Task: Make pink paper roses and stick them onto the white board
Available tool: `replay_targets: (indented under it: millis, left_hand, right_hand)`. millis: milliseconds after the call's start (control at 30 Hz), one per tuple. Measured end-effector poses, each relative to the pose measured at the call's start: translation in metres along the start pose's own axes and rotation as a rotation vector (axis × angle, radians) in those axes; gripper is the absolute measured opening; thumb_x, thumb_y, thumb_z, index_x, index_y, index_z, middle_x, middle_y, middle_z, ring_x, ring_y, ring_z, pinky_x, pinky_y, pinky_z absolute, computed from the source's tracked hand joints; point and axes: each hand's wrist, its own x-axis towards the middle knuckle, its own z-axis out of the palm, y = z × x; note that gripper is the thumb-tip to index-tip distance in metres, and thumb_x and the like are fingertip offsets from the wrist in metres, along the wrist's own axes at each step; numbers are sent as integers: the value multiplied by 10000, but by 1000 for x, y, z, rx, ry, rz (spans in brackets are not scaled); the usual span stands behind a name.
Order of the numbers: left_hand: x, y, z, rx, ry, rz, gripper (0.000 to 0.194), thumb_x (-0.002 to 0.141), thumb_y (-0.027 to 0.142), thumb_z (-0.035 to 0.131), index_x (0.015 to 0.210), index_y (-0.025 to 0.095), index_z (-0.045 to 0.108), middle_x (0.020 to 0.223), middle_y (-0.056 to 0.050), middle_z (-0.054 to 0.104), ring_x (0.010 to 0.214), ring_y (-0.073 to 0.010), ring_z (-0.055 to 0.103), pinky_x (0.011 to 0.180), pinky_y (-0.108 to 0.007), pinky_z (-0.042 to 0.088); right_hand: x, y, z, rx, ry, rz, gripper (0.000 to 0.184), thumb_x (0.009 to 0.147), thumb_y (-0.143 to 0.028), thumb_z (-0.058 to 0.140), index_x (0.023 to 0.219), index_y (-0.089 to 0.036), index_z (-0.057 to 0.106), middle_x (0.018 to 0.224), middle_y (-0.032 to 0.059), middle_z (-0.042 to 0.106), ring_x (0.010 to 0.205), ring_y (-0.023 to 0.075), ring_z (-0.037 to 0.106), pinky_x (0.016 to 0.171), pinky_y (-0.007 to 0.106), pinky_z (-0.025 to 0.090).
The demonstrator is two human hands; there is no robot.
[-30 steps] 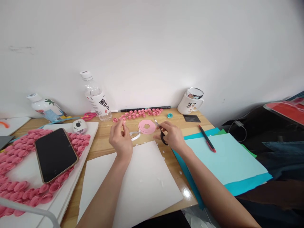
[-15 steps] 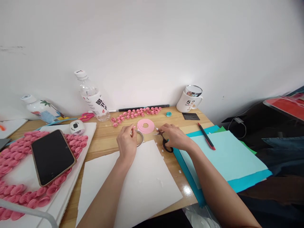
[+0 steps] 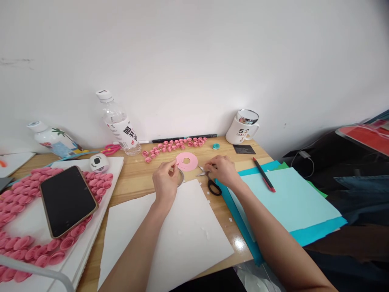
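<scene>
My left hand is closed in a pinch at the left edge of a pink paper spiral, which lies on the wooden table. Under those fingers a roll of tape is partly hidden. My right hand hovers over black-handled scissors, fingertips drawn together above their blades; what they hold, if anything, is hidden. Small white squares of paper or tape are scattered by the scissors. A large white sheet lies beneath my left forearm.
Rolled pink paper flowers line the back, with one teal flower. A bottle and a mug stand by the wall. On the left, a phone rests on a flower-covered board. Blue sheets carry a pen on the right.
My left hand has shifted slightly right and now meets the spiral's edge. The right hand has drawn back a little, and the scissors' blades have turned slightly.
</scene>
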Motion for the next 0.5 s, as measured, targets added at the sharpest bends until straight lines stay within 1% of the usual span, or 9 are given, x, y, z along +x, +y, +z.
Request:
replay_targets:
  millis: [67, 133, 267, 400, 500]
  left_hand:
    - [0, 1, 0, -28, -8, -39, 168, 749, 181, 568, 858, 174, 695, 817, -43, 695, 593, -116, 593, 616, -256, 487]
    - [0, 3, 0, -39, -10, -53, 171, 751, 181, 564, 857, 173, 698, 836, -48, 698, 610, -121, 601, 625, -262, 493]
    - [-1, 5, -1, -37, -13, -49, 175, 754, 167, 556, 855, 165, 699, 841, -56, 700, 612, -124, 603, 629, -268, 492]
    - [-1, 6, -2, -41, -3, -52, 172, 745, 167, 565, 849, 166, 701, 832, -57, 701, 604, -125, 602, 623, -267, 487]
    - [0, 7, -2, -93, -1, -112, 165, 738, 186, 575, 841, 174, 705, 833, -54, 703, 577, -119, 595, 623, -271, 491]
  right_hand:
    - [3, -2, 8, -10, 47, 15, 209, 828, -277, 520, 768, -203, 706, 901, 81, 636, 895, 224, 529, 746, 317, 373]
    - [4, -3, 14, 0, 72, -1, 197, 811, -281, 550, 732, -181, 700, 876, 86, 628, 875, 213, 530, 746, 308, 379]
    - [5, -4, 20, 37, 125, 16, 194, 805, -300, 566, 726, -173, 689, 880, 78, 620, 860, 196, 544, 727, 289, 390]
    - [3, -9, 21, 64, 120, 70, 187, 797, -327, 575, 725, -191, 682, 930, 65, 632, 893, 205, 558, 691, 283, 386]
    - [2, -12, 20, 96, 95, 79, 219, 813, -334, 550, 708, -195, 683, 942, 54, 645, 894, 199, 569, 673, 276, 380]
